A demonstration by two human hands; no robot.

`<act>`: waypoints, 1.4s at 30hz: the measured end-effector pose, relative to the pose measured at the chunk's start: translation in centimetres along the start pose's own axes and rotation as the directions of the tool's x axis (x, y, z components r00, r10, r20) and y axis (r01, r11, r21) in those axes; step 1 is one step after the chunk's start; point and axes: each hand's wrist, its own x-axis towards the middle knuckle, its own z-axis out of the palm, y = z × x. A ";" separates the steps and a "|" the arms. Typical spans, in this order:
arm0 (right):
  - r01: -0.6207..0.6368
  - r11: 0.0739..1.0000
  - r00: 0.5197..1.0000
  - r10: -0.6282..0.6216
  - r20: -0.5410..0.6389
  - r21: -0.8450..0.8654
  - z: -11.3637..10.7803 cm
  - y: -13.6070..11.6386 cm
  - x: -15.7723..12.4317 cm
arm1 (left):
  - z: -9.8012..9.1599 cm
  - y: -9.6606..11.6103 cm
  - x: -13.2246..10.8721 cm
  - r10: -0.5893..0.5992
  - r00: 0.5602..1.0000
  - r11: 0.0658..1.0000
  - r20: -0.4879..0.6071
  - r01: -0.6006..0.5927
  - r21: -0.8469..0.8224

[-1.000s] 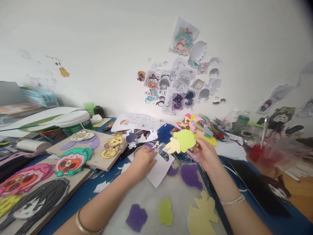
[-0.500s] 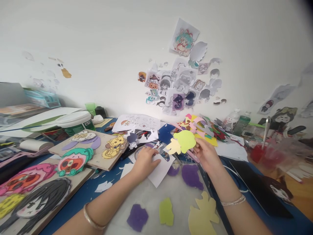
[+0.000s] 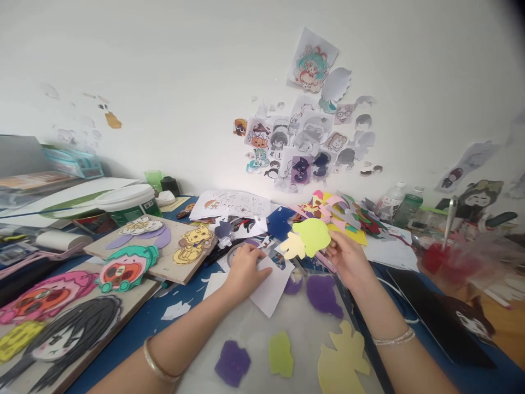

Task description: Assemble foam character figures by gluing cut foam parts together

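My right hand (image 3: 346,257) is closed on a lime green foam cutout (image 3: 311,236) with a pale yellow piece (image 3: 292,246) stuck to it, held up above the desk. My left hand (image 3: 246,268) rests with curled fingers on a white sheet of paper (image 3: 273,284), next to a roll of tape (image 3: 238,253). On the clear mat (image 3: 262,334) in front of me lie purple (image 3: 232,363), green (image 3: 281,354) and yellow (image 3: 342,361) foam shapes, and a purple one (image 3: 324,294) near my right wrist.
Wooden boards (image 3: 168,249) with finished foam characters lie at the left. A green-and-white bucket (image 3: 125,201) stands behind them. Colourful foam scraps (image 3: 344,216), bottles (image 3: 394,202) and a red cup (image 3: 437,254) sit at the right. A black tablet (image 3: 435,317) lies beside my right arm. Drawings (image 3: 303,137) cover the wall.
My left hand has crept a little to the right over the white paper. The right hand keeps the green cutout raised, nearly still.
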 end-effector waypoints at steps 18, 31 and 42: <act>0.014 0.995 0.996 -0.004 0.094 -0.100 0.4 -0.7 -0.6 | -3.0 -0.9 1.0 -0.255 0.966 0.917 -0.050 0.225 -0.330; 0.118 0.817 0.957 0.059 0.285 -0.564 1.1 0.0 -1.6 | -3.0 0.2 0.0 0.032 0.994 0.985 -0.105 -0.049 -0.168; 0.151 0.786 0.915 0.118 0.386 -0.600 1.3 1.0 -1.6 | -1.3 2.8 -2.1 0.356 0.932 0.929 0.073 -0.345 -0.133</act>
